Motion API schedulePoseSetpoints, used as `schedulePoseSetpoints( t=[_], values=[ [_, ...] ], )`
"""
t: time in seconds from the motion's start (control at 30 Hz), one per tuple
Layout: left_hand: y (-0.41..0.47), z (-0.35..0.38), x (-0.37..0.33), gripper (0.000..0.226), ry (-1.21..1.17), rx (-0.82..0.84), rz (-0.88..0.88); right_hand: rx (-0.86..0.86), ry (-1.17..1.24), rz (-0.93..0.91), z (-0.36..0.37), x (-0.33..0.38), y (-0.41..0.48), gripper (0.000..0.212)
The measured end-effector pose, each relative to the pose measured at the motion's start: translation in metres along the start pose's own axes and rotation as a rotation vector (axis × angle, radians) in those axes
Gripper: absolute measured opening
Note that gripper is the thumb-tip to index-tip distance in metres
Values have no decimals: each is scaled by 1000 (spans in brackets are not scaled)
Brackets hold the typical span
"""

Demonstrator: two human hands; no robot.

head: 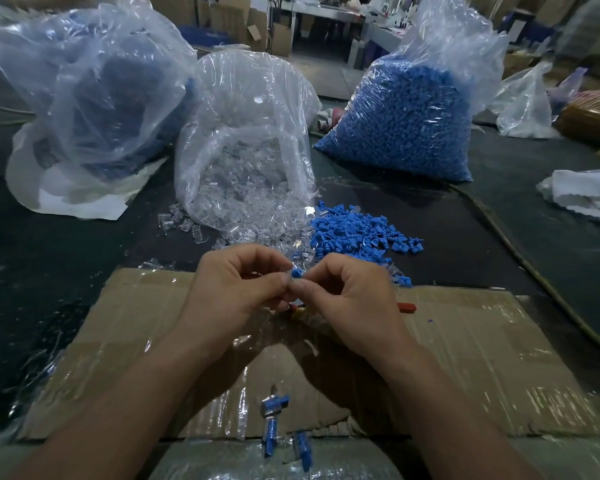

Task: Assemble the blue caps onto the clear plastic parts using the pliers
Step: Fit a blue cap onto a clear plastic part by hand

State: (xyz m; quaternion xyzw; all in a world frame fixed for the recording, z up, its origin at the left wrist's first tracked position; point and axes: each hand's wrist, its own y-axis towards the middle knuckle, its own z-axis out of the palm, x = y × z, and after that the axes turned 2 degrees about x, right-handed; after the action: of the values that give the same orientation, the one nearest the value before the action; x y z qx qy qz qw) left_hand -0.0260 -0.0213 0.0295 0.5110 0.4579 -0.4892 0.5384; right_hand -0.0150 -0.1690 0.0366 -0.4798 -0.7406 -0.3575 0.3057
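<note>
My left hand [236, 285] and my right hand [354, 292] meet fingertip to fingertip above the cardboard. Between them they pinch a small blue cap [297, 273] against a clear plastic part that the fingers mostly hide. Red-handled pliers [406, 307] lie on the cardboard under my right hand, only the handle tips showing. A loose pile of blue caps [357, 232] sits just beyond my hands, beside spilled clear parts [250, 233]. Three assembled pieces [274, 405] lie near the cardboard's front edge.
A flattened, taped cardboard sheet [482, 348] covers the dark table. An open bag of clear parts [243, 143] stands centre back, a full bag of blue caps [406, 116] right of it, another bag [94, 98] at left. A cord [520, 258] runs along the right.
</note>
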Motion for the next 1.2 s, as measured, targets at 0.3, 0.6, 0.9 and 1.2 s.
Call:
schedulePoseSetpoints(
  t=[0.3,0.6,0.9,1.2],
  values=[
    [-2,-2,-7,13,-53,63,-39,83,246,-64,-4,1,0,29],
    [0,-3,-6,10,-183,91,-189,-1,140,-265,-3,-4,-1,34],
    [3,-4,-3,14,-297,109,-242,-85,-30,-401,-2,-8,2,27],
    [2,-2,-2,10,-268,101,-256,-62,-75,-437,-2,-10,1,25]
  ],
)
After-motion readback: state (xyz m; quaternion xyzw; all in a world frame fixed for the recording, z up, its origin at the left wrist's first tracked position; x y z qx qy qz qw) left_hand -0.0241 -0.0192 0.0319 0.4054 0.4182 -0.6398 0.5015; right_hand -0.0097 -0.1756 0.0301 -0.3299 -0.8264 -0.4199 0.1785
